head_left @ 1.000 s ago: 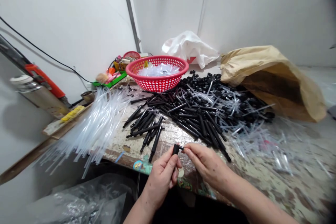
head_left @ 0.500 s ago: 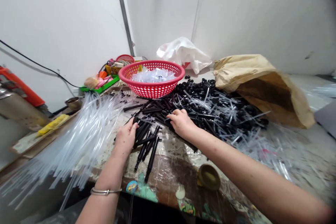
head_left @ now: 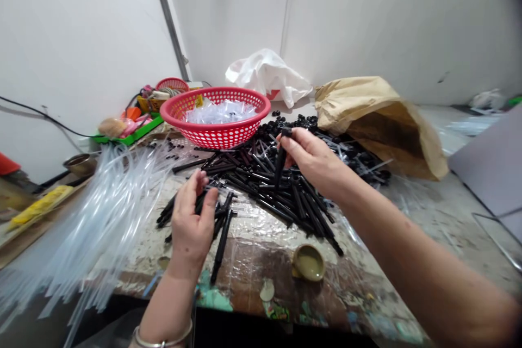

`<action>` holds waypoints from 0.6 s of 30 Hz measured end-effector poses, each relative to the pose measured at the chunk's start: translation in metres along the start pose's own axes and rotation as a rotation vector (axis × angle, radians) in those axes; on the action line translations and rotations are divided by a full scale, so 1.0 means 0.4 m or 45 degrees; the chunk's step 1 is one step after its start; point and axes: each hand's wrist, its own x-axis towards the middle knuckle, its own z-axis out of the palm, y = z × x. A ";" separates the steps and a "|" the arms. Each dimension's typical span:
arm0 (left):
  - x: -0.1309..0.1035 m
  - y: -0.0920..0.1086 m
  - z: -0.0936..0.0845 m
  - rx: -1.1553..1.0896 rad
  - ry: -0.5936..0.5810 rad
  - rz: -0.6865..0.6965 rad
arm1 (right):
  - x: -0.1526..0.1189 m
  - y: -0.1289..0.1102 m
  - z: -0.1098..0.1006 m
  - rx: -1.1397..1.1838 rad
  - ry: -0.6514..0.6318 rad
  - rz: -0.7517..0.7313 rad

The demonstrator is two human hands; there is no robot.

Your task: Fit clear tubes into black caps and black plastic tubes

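Observation:
My right hand (head_left: 312, 157) pinches a black tube (head_left: 279, 166) by its capped upper end, holding it nearly upright over the pile of black tubes (head_left: 261, 187). At the left, my left hand (head_left: 193, 217) is open, thumb apart from the fingers, with nothing visible in it. It hovers over a smaller group of black tubes (head_left: 222, 244), partly hiding them. Black caps and short clear tubes lie behind and beside my right hand.
Long clear tubes (head_left: 110, 212) spread across the left side. A red basket (head_left: 216, 128) of clear pieces stands behind the pile. A brown paper bag (head_left: 375, 114) lies at the back right. Near the front edge sits a small round container (head_left: 309, 262).
My right hand has lifted up and right from the pile with a black tube. My left hand has opened and moved slightly down. The view has shifted right.

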 end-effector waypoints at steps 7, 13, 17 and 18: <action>-0.171 0.133 0.137 -0.492 -0.683 -0.171 | -0.281 -0.001 0.033 0.421 -0.328 0.330; -0.229 0.106 0.121 -0.613 -0.659 -0.694 | -0.340 0.169 -0.126 -0.255 -0.009 0.271; -0.236 0.088 0.120 -0.735 -0.590 -0.957 | -0.296 0.304 -0.201 -0.899 -0.027 0.213; -0.238 0.087 0.124 -0.766 -0.577 -0.989 | -0.282 0.325 -0.201 -1.028 -0.044 0.183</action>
